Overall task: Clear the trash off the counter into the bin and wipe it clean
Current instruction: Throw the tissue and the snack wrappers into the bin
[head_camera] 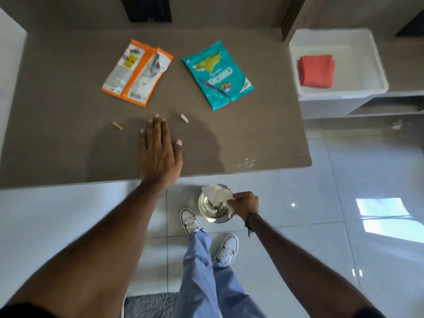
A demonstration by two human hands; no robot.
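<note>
On the brown counter (pixel 57 138) lie an orange and white wrapper (pixel 137 72), a teal snack bag (pixel 216 74) and two small scraps, a tan scrap (pixel 117 126) and a pale scrap (pixel 184 118). My left hand (pixel 159 152) rests flat on the counter between the two scraps, fingers spread, holding nothing. Below the counter's front edge, my right hand (pixel 245 205) grips crumpled white paper (pixel 218 195) over the mouth of a small round metal bin (pixel 210 208) on the floor.
A white tub (pixel 371 65) holding a folded red cloth (pixel 316 71) sits on a ledge at the right. Glossy floor tiles spread to the right. My feet in white shoes (pixel 191 222) stand by the bin; a grey rug (pixel 151 306) lies below.
</note>
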